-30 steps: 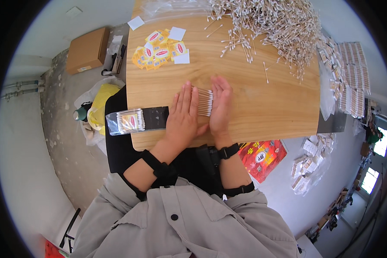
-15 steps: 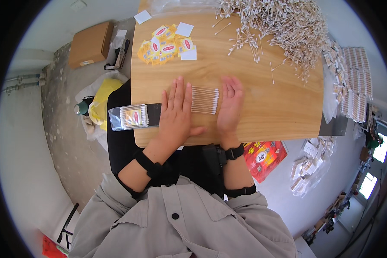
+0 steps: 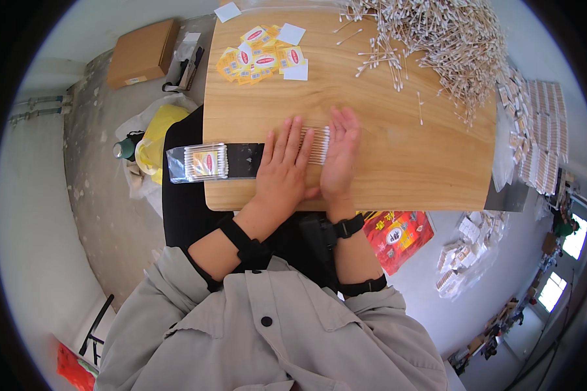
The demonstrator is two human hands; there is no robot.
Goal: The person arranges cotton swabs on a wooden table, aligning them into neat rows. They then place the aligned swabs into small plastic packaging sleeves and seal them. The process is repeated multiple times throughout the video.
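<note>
A flat row of cotton swabs (image 3: pixel 318 144) lies on the wooden table between my hands. My left hand (image 3: pixel 283 163) rests palm down with fingers stretched, covering the row's left part. My right hand (image 3: pixel 340 153) stands on its edge, fingers extended, against the swabs' right tips. Left of my left hand, a black strip (image 3: pixel 244 161) runs along the table and past its left edge. On the strip's outer end sits a clear bag (image 3: pixel 176 164) around a packed block of cotton swabs (image 3: pixel 222 161) with a yellow card (image 3: pixel 205 163) on it.
Yellow and white cards (image 3: pixel 265 60) are piled at the table's (image 3: pixel 404 176) far left. A big heap of loose swabs (image 3: pixel 460 49) covers the far right. Beyond the right edge are stacked swab bundles (image 3: pixel 544 130). A cardboard box (image 3: pixel 143 52) and a yellow bag (image 3: pixel 160 133) stand left.
My hands have drawn closer together. The left slid right over more of the row, and the right came in until it met the swabs' tips.
</note>
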